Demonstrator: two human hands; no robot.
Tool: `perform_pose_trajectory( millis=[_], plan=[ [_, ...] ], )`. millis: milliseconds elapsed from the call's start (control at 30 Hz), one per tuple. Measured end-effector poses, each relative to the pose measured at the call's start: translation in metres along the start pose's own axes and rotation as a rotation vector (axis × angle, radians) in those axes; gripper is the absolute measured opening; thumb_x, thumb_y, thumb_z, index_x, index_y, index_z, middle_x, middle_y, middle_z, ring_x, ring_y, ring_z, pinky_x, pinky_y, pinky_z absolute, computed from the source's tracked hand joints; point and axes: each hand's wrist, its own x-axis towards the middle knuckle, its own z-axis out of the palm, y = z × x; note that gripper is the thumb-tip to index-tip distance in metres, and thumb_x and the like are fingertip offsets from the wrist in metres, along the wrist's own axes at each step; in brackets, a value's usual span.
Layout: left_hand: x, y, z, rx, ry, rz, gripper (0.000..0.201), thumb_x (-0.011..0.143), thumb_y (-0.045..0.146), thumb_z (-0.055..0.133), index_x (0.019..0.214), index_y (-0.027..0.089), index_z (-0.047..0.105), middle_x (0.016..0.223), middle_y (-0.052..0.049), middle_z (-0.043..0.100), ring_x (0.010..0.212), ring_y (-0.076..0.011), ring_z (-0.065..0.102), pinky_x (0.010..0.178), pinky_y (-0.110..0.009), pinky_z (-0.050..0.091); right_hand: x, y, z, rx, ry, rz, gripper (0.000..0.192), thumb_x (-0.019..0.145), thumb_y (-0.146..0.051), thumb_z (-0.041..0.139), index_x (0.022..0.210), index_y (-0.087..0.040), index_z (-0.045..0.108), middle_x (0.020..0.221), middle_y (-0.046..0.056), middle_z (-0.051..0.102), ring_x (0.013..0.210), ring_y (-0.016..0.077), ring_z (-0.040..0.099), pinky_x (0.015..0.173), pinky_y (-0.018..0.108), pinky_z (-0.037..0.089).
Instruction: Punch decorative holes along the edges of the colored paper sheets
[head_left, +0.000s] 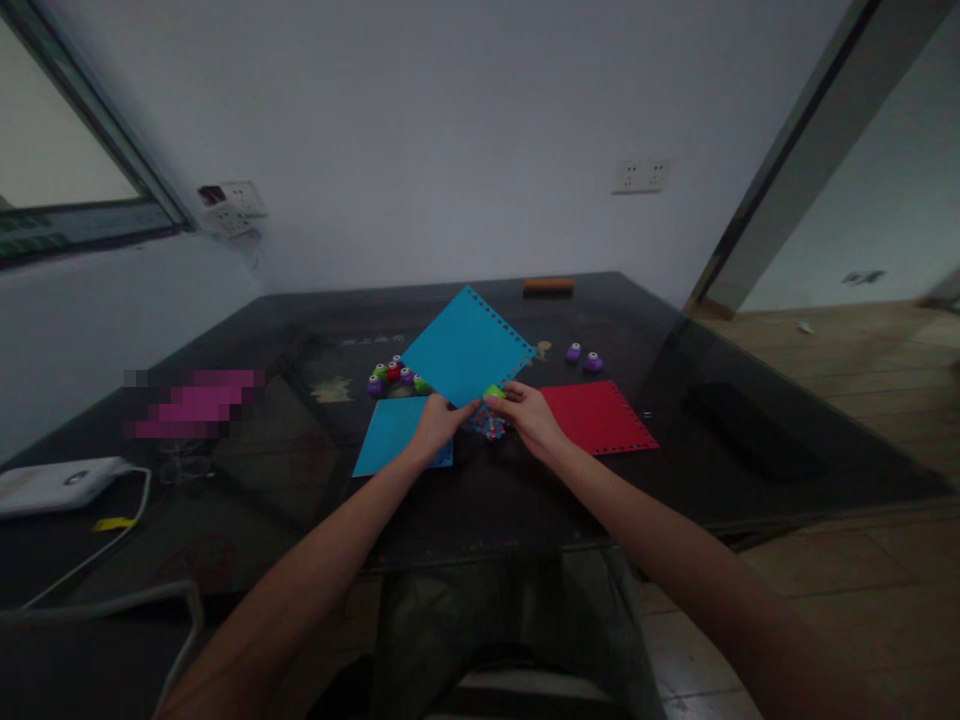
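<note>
Blue sheet [466, 348] held over dark glass table [750, 440] near white wall [450, 130].

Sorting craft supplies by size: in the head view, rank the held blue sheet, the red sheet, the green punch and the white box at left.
1. held blue sheet
2. red sheet
3. white box, though nearer the camera, so unsure
4. green punch, in the right hand

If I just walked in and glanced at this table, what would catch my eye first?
Probably the bright blue sheet with punched edges, held up mid-table by the left hand, while the right hand presses a small green punch at its lower corner. Next, the red sheet lying flat to the right, and the cluster of colourful punches on the left.
</note>
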Motion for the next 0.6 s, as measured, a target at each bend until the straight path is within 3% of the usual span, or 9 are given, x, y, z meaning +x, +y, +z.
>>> perform_pose_trajectory(
  millis=[600],
  plan=[
    [0.0007,-0.0029,-0.0020,0.075,-0.017,0.018,0.028,0.073,0.039,0.063,0.085,0.014,0.069,0.087,-0.006,0.073,0.078,-0.0214,0.065,0.074,-0.032,0.049,-0.0013,-0.0029,0.0021,-0.021,0.011,-0.001,0.035,0.046,-0.032,0.084,0.071,-0.019,0.063,0.072,0.001,0.065,0.062,0.0128,0.058,0.064,0.028,0.047]
  ],
)
